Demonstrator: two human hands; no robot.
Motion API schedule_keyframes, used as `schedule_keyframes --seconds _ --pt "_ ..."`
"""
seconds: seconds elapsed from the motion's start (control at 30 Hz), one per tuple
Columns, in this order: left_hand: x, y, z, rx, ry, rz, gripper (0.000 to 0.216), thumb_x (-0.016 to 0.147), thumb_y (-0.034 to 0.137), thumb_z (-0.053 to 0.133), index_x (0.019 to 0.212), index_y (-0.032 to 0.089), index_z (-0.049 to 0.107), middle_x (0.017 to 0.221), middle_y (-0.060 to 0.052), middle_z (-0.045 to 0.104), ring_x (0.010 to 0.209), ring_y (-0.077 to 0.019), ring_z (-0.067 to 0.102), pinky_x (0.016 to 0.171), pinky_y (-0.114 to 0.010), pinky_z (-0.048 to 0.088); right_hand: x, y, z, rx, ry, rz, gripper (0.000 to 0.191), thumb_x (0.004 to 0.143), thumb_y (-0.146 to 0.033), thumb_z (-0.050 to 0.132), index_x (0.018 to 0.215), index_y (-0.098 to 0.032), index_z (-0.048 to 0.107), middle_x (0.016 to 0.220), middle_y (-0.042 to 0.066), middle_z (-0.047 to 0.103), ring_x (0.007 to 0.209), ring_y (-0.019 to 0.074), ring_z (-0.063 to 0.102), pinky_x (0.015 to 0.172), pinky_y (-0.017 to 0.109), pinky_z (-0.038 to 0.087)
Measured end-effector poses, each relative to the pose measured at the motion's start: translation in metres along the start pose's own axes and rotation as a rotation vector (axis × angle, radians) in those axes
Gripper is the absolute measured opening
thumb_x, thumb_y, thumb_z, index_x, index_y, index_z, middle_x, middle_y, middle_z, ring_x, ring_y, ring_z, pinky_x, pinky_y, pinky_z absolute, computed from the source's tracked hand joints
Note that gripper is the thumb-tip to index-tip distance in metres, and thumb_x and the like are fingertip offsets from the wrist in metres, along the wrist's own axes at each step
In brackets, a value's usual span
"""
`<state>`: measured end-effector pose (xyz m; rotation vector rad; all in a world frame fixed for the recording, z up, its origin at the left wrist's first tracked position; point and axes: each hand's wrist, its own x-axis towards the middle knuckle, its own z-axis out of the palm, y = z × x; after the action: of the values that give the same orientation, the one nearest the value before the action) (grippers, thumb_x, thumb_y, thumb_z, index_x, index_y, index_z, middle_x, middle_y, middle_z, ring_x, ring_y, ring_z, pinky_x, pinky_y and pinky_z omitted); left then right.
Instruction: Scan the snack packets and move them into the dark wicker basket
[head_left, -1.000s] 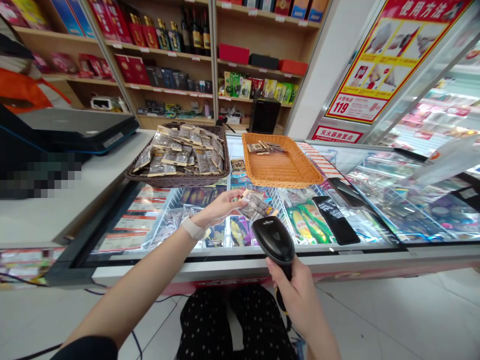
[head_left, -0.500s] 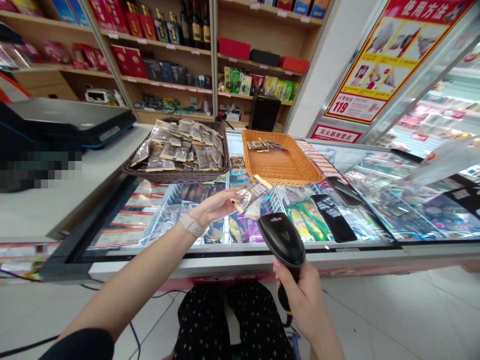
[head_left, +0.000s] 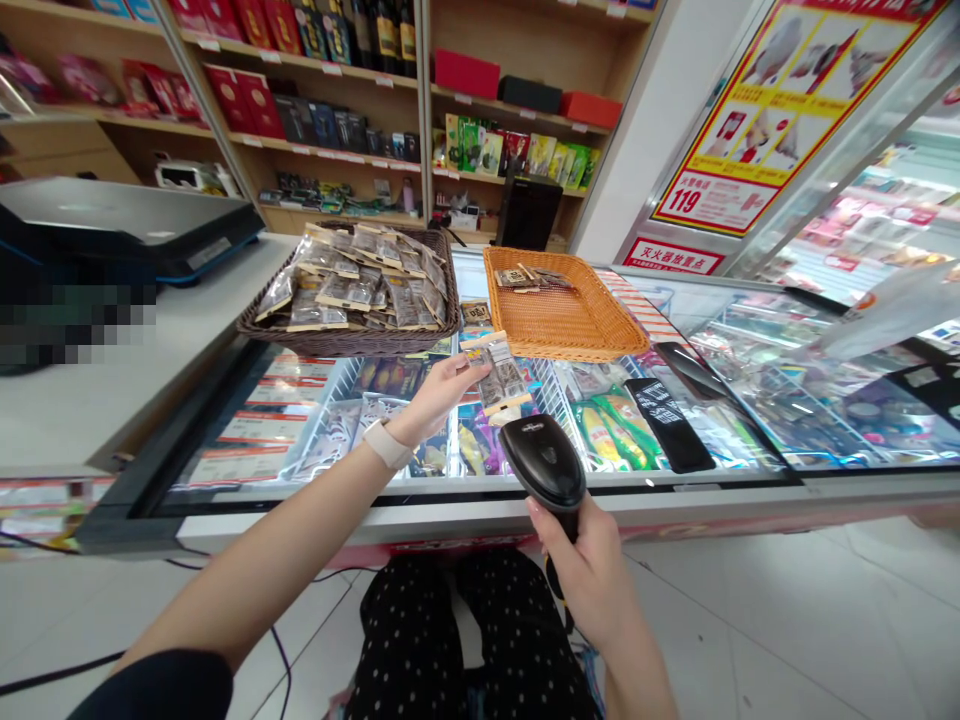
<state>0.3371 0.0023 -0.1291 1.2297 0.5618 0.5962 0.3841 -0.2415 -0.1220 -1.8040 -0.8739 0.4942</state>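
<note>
My left hand [head_left: 437, 397] pinches a small clear snack packet [head_left: 499, 378] with tan card ends, held upright over the freezer's glass lid. My right hand [head_left: 589, 570] grips the handle of a black barcode scanner [head_left: 544, 462], whose head sits just below the packet. Behind them a dark wicker basket [head_left: 259, 332] is piled with several like packets. To its right an orange wicker tray [head_left: 592, 335] holds a few packets at its far end.
The glass-topped chest freezer [head_left: 750, 420] runs to the right, with two black handles [head_left: 670, 425] on its lid. A white counter [head_left: 97, 390] with a dark till [head_left: 127, 225] is at the left. Shelves of boxed goods [head_left: 330, 120] stand behind. My dotted trousers [head_left: 450, 640] show below.
My left hand turned the packet from lying slanted to upright and lifted it a little. The scanner swung right, then came back left under the packet.
</note>
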Motion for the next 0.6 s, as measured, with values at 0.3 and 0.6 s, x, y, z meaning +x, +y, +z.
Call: schedule_keyframes --seconds 0.3,0.6 --pt "0.0016 -0.0024 0.0 0.291 -0.037 0.196 0.042 0.082 0.058 0.075 0.076 0.018 0.062 0.068 0.002 0.048 0.066 -0.0114 0.046 0.062 -0.023 0.042 -0.0006 -0.0006 0.0003 -0.033 -0.018 0.001 0.038 0.098 -0.053 0.055 0.094 -0.018 0.068 0.08 0.005 0.075 0.078 0.0242 0.07 0.07 0.029 0.046" --pt "0.004 -0.0046 -0.001 0.304 -0.06 0.224 0.046 0.082 0.063 0.072 0.077 0.018 0.06 0.067 0.003 0.041 0.064 -0.0112 0.04 0.06 -0.023 0.04 -0.0002 0.0024 0.0009 -0.024 -0.005 0.002 0.042 0.099 -0.053 0.056 0.106 -0.015 0.073 0.08 0.007 0.076 0.079 0.027 0.073 0.069 0.03 0.05"
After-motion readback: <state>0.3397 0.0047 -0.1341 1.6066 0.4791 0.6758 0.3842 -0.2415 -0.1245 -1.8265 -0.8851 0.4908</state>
